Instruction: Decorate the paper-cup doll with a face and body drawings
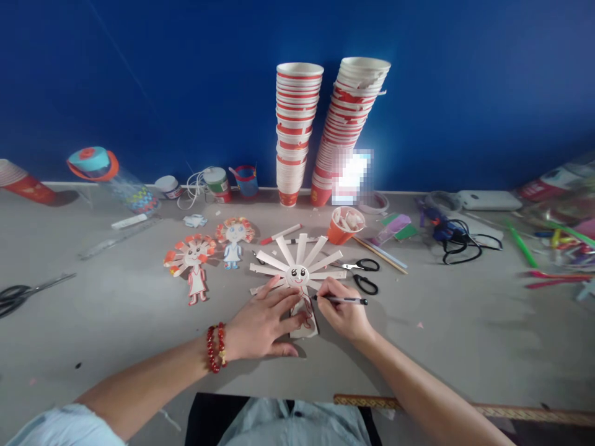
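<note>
A white paper figure [298, 276] with a smiling face and strips fanned out like rays lies in front of me. Below its face, the body piece [304, 331] carries reddish drawn outlines. My left hand [263, 322] rests on it, fingers spread and pressing it to the table. My right hand [346, 313] grips a black marker [346, 300], its tip at the right edge of the body. Two finished-looking paper dolls, one with red-orange hair [197, 279] and a blue-outlined one [233, 248], lie to the left. Black-handled scissors [366, 272] sit just beyond my right hand.
Two tall stacks of paper cups [297, 136] stand against the blue wall, beside a bright phone screen [352, 176]. A small cup of paper scraps [344, 229] is behind the figure. Other scissors [18, 297] lie far left, near a bottle [111, 176]. Coloured pens [520, 244] lie right.
</note>
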`<state>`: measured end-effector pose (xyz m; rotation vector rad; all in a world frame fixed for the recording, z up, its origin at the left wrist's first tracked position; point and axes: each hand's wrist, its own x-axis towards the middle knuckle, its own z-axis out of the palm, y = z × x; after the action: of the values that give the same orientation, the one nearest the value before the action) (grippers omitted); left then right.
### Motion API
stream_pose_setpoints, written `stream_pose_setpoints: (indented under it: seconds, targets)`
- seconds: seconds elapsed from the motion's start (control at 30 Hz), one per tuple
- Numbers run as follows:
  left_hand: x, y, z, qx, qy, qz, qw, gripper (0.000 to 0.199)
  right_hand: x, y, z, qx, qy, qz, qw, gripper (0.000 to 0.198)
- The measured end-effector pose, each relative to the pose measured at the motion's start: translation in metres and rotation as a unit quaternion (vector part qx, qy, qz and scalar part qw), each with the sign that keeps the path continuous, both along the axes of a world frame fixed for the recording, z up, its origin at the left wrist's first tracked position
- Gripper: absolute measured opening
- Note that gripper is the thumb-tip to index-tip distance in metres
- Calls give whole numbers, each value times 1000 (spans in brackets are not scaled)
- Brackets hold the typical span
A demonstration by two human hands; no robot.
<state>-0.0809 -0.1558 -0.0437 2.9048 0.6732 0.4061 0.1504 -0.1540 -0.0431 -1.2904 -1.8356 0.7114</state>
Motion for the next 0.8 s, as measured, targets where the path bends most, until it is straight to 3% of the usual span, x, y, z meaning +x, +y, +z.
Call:
stream_pose_setpoints:
  seconds: [0.33,0.8]
  targets:
    - [-1,1,3,-4,19,-4,1000,63,4,-4,5,16,68,9,997,11]
    - [0,2,2,-5,24,-7,1000,61,-2,-3,4,-19,42,27,999,9]
